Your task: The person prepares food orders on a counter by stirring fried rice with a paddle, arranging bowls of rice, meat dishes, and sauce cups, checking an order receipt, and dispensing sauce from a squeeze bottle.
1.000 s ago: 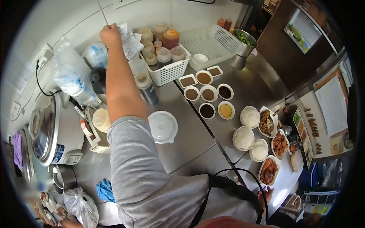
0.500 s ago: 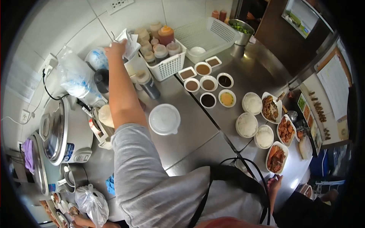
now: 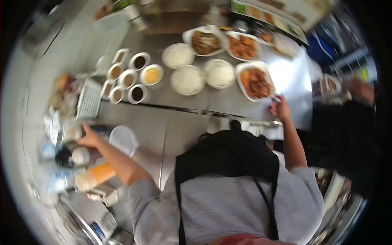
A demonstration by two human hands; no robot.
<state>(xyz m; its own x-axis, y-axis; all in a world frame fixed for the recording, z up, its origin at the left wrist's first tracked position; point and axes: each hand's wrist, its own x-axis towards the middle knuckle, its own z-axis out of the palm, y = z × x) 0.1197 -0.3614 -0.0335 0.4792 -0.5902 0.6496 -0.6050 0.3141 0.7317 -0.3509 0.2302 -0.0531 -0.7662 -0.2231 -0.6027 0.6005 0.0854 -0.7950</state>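
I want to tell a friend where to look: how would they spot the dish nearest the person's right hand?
Find the steel counter and follow it rightwards, past the rice. There, just beyond the right hand, sits a white dish. Its dark reddish-brown food and place nearest that hand set it apart from the two food dishes farther off.
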